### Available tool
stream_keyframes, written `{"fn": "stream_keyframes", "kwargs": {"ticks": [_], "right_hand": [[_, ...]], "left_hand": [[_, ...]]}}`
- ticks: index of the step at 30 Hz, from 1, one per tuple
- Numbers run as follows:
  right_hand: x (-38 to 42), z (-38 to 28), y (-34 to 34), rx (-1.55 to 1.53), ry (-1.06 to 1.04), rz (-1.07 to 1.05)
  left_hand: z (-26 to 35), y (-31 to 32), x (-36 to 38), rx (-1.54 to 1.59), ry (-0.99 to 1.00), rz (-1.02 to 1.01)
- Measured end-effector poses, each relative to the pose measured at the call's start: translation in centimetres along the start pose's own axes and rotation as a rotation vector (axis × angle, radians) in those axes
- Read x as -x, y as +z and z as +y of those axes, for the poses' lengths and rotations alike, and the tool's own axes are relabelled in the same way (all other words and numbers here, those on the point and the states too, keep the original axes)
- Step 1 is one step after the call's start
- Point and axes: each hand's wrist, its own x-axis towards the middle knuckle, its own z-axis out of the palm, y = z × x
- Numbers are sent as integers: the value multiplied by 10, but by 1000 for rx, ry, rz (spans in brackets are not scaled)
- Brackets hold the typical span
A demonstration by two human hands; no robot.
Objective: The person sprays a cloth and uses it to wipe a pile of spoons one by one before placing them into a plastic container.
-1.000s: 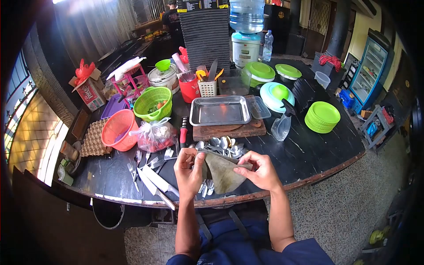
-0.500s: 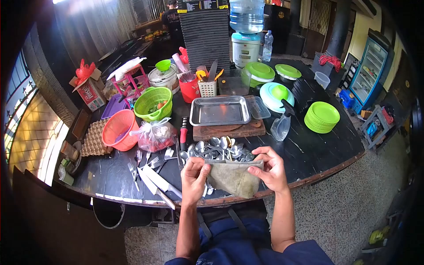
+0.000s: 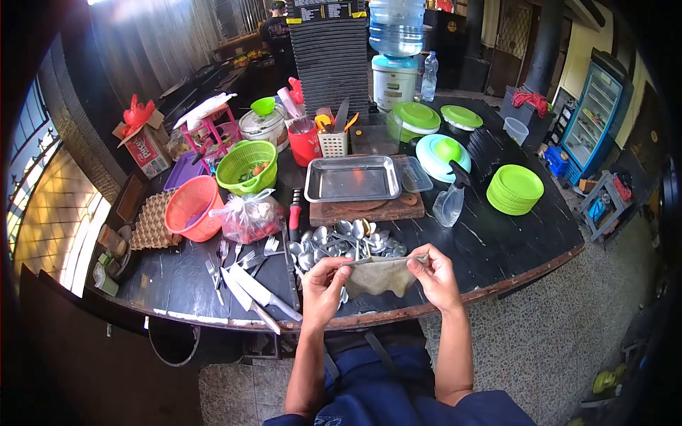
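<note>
A grey-green cloth (image 3: 382, 277) hangs stretched between my two hands above the table's front edge. My left hand (image 3: 324, 290) pinches its left top corner, and my right hand (image 3: 437, 278) grips the right one. Just beyond the cloth lies a heap of metal spoons (image 3: 341, 240), its near part hidden behind cloth and fingers. Left of my left hand, two kitchen knives (image 3: 261, 292) with pale blades lie side by side. Several forks (image 3: 241, 257) are scattered past them.
A metal tray (image 3: 352, 177) rests on a wooden board (image 3: 369, 211). To the right are a spray bottle (image 3: 449, 204) and stacked green plates (image 3: 515, 189). An orange basin (image 3: 193, 209), a green basket (image 3: 247, 166) and a tied plastic bag (image 3: 252, 219) stand left. Another person (image 3: 275, 34) is far back.
The cloth has been raised and drawn taut along its top edge, so less of it hangs down. My right hand has shifted slightly lower; both hands keep hold of it.
</note>
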Motion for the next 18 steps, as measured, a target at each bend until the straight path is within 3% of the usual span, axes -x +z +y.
{"fn": "stream_keyframes", "kwargs": {"ticks": [14, 16, 18], "right_hand": [[4, 6, 15, -24, -28, 128], [4, 0, 16, -59, 34, 150], [2, -8, 20, -137, -5, 177]], "left_hand": [[-18, 1, -8, 4, -120, 50], [-29, -4, -12, 284, -224, -24], [-24, 0, -6, 731, -398, -268]]}}
